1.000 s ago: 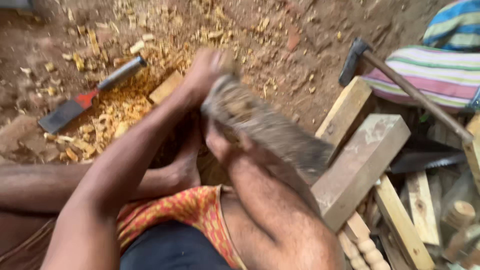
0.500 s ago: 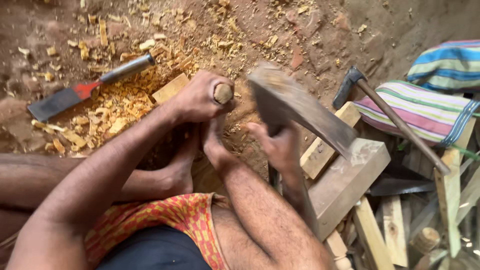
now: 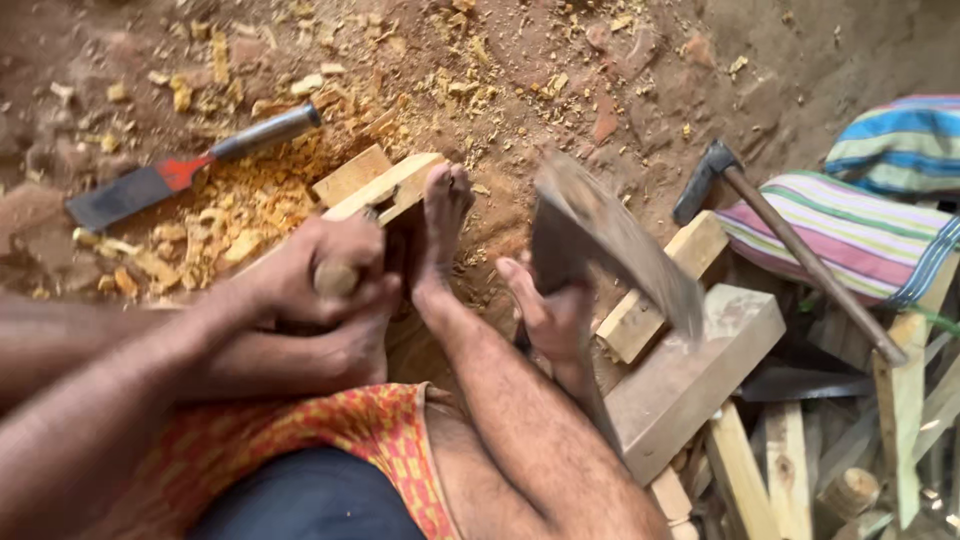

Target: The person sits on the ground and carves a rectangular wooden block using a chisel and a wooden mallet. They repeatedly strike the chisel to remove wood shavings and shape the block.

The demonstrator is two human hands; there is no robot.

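Observation:
My left hand [image 3: 325, 275] is closed around the round wooden handle [image 3: 337, 279] of a tool, held down against a pale wooden piece [image 3: 385, 185] on the dirt. A bare foot [image 3: 440, 215] rests on that piece just right of the hand. My right hand [image 3: 553, 312] grips a broad grey mallet-like tool [image 3: 610, 245], blurred by motion, raised right of the foot. The working end of the left-hand tool is hidden by the hand.
A chisel with a red band [image 3: 190, 165] lies on the ground at the left among yellow wood chips [image 3: 235, 205]. A hammer with a long wooden handle [image 3: 790, 245] leans over striped cloth [image 3: 870, 235]. Wooden blocks [image 3: 690, 375] and offcuts pile up at the right.
My left hand has dropped from a raised position down onto the wooden piece. The blurred tool in my right hand has swung to the right of the foot.

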